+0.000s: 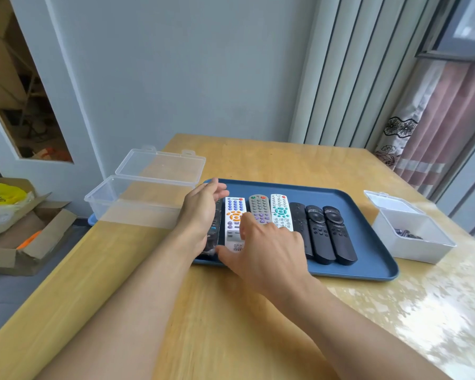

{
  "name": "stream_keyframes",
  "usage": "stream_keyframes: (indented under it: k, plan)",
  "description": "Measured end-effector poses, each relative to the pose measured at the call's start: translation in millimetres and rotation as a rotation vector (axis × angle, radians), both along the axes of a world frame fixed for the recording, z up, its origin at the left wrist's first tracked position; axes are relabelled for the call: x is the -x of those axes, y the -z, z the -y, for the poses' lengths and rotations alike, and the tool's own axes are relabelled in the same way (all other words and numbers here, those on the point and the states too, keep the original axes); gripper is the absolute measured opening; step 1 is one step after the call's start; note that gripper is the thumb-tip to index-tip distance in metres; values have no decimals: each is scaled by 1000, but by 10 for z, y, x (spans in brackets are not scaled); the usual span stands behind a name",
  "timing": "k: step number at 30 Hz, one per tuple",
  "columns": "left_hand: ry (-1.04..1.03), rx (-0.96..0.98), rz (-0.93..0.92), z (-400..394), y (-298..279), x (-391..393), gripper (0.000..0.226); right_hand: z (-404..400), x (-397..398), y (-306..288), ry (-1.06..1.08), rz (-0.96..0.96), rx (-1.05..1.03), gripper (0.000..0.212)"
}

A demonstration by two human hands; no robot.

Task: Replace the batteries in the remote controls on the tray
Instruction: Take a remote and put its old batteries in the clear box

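A blue tray [368, 259] on the wooden table holds several remote controls side by side. From the left: a black remote [215, 231] mostly hidden by my left hand [200, 215], a white one with orange and purple buttons [233, 220], a grey one [259, 208], a white one with teal buttons [280, 212], then three black ones [320, 237]. My left hand lies along the leftmost black remote, fingers spread. My right hand [269, 250] hovers over the near ends of the white and grey remotes, fingers apart, thumb near the black remote's near end.
An empty clear plastic box [137, 204] with its lid open stands left of the tray. A small white box [412, 237] with batteries inside sits to the right. A cardboard box [25, 231] of clutter is on the floor at left. The wall is behind the table.
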State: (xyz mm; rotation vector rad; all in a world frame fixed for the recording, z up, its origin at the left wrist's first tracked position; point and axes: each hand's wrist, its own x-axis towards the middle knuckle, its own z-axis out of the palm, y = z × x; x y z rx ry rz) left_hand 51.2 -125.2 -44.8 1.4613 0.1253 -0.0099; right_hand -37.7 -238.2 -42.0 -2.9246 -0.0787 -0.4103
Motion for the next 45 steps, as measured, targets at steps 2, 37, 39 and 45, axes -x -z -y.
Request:
stream_keyframes:
  k: [2,37,39,45]
  plan:
    - [-17,3,-6,17,-9,6,34,23,-13,-34,15,35,-51,45]
    - [218,489,130,303,-133,342,23,486,-201,-137,-9,-26,-927,58]
    - [198,480,164,304,-130,334,25,463,-184,-130,-36,-175,-953,57]
    - [147,567,243,297,-114,287,26,461,-187,-149,-72,-192,-1360,36]
